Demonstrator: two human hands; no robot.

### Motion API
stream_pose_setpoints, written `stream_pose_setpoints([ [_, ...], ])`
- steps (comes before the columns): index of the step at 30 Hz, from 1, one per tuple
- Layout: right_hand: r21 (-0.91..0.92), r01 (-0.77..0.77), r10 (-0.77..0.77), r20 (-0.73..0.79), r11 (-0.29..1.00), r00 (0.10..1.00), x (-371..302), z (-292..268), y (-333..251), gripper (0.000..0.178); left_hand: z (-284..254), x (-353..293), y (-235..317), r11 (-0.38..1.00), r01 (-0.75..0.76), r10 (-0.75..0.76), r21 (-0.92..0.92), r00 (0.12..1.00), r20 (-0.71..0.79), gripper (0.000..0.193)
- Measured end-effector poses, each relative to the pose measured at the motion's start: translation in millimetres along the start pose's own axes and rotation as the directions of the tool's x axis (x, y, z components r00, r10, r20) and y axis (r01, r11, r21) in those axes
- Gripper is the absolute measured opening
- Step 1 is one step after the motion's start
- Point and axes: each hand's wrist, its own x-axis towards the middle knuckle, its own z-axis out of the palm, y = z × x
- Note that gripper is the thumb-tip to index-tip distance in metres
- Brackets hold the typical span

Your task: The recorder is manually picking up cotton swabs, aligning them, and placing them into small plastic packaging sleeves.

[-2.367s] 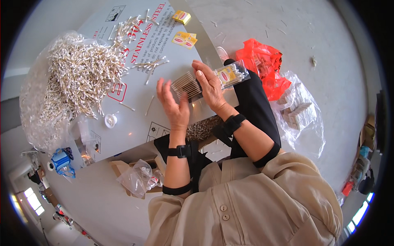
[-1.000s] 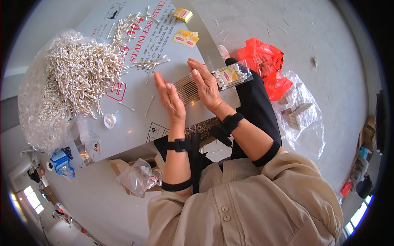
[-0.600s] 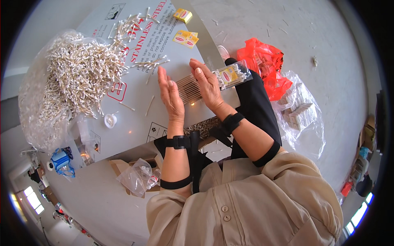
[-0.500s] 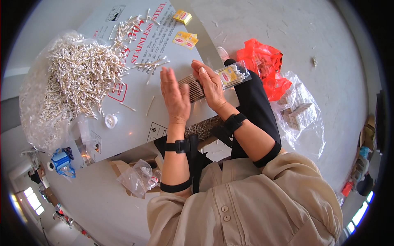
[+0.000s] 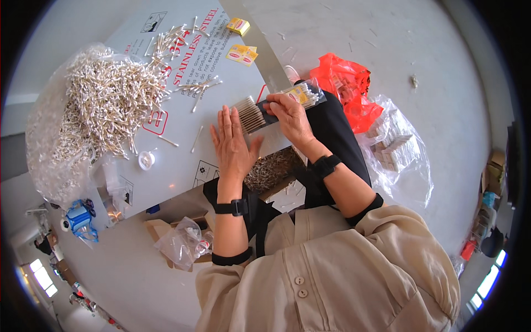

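My left hand (image 5: 231,145) lies with fingers stretched out and thumb apart, its fingertips at the left end of an even row of cotton swabs (image 5: 248,115) with pale wooden sticks. My right hand (image 5: 294,119) has its fingers bent and closed on a clear flat plastic bag (image 5: 316,93) at the table's right edge. Inside the bag, white-tipped swabs and a yellow card (image 5: 301,95) show beyond my knuckles. A dark strip (image 5: 267,114) separates the row from my right hand. The exact grip of the right fingertips is partly hidden.
A large open bag of loose cotton swabs (image 5: 105,99) covers the table's left side. Scattered swabs (image 5: 199,86), yellow cards (image 5: 241,53) and a small round tub (image 5: 146,160) lie on the metal table (image 5: 177,182). A red bag (image 5: 345,83) and clear bag of packs (image 5: 395,146) sit on the floor.
My left hand has drawn back to the left and down, flattening beside the swab row. My right hand has gone from upright and flat to bent and closed at the bag.
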Motion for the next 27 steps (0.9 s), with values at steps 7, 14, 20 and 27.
stream_pose_setpoints([
  [7, -0.61, 0.293, -0.192, 0.227, 0.736, 0.955, -10.3, -5.5, -14.8, 0.007, -0.8, -10.3, 5.5, 0.997, -0.046, 0.039, 0.069, 0.994, 0.098, 0.094],
  [14, -0.693, 0.33, -0.217, 0.249, 0.641, 0.944, -11.2, -0.1, -10.6, 0.007, 7.9, -12.0, 4.1, 0.995, -0.042, 0.035, 0.088, 0.996, 0.085, 0.091],
  [20, -0.709, 0.365, -0.267, 0.252, 0.603, 0.93, -14.1, 0.0, -10.0, 0.009, 10.4, -11.2, 4.0, 0.995, -0.039, 0.033, 0.091, 0.997, 0.072, 0.09],
  [27, -0.711, 0.368, -0.228, 0.289, 0.599, 0.93, -13.1, -1.1, -9.7, 0.007, 10.0, -10.7, 3.2, 0.996, -0.033, 0.026, 0.088, 0.997, 0.074, 0.089],
])
